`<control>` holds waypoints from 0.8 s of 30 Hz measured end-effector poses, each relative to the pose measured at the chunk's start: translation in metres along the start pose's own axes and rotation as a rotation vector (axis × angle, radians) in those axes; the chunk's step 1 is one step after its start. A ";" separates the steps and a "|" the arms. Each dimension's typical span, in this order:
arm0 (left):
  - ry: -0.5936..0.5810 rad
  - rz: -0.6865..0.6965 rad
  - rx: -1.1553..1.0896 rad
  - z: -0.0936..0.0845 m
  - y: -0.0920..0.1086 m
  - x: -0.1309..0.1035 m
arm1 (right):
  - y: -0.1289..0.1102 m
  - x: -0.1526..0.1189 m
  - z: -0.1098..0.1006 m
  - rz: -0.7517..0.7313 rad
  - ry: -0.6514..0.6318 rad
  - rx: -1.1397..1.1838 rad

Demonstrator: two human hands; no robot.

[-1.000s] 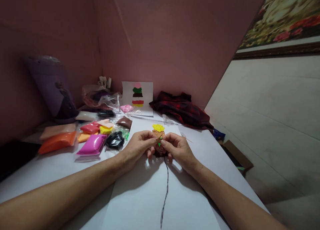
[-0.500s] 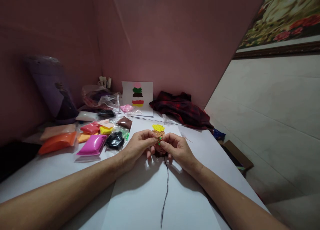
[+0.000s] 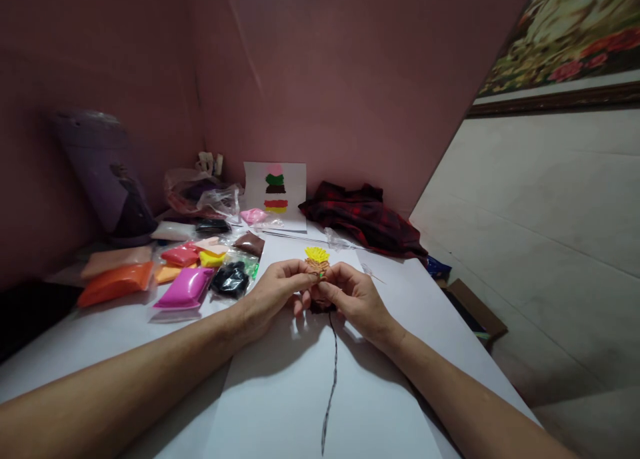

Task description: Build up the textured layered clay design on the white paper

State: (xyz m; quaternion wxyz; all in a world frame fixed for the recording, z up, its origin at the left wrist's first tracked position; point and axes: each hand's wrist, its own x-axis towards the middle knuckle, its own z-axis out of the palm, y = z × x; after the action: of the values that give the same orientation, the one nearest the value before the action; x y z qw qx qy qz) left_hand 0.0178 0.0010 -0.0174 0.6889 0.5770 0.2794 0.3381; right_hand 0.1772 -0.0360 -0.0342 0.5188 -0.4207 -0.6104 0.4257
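The picture [image 3: 317,254] lies on white paper [image 3: 280,399], partly behind the fingers; from it a dark line [image 3: 332,379] runs toward the near edge, with bare paper either side. The left hand [image 3: 275,289] and right hand [image 3: 357,299] pinch close together, apparently shaping a small green bit [image 3: 321,275]; the next move likely needs a light touch. Packets [image 3: 185,289] crowd the left; cloth [image 3: 363,219] lies beyond.

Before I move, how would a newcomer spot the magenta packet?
On the white table, find the packets beside the left hand. The magenta packet lies at their near edge, between the orange packet and black packet, alone in vivid purplish pink.
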 end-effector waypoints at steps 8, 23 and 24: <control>0.017 0.013 -0.026 0.002 0.001 -0.001 | 0.000 0.000 0.001 -0.004 -0.017 0.021; 0.028 0.003 -0.043 0.001 0.000 0.000 | -0.001 0.000 0.002 -0.006 -0.024 0.053; 0.025 0.006 -0.039 0.001 0.000 0.000 | -0.001 0.000 0.002 -0.006 -0.021 0.058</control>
State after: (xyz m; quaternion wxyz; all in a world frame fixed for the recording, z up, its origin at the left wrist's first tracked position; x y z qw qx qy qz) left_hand 0.0185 0.0002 -0.0172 0.6955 0.5602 0.2797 0.3524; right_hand 0.1753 -0.0363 -0.0332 0.5255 -0.3993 -0.6045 0.4460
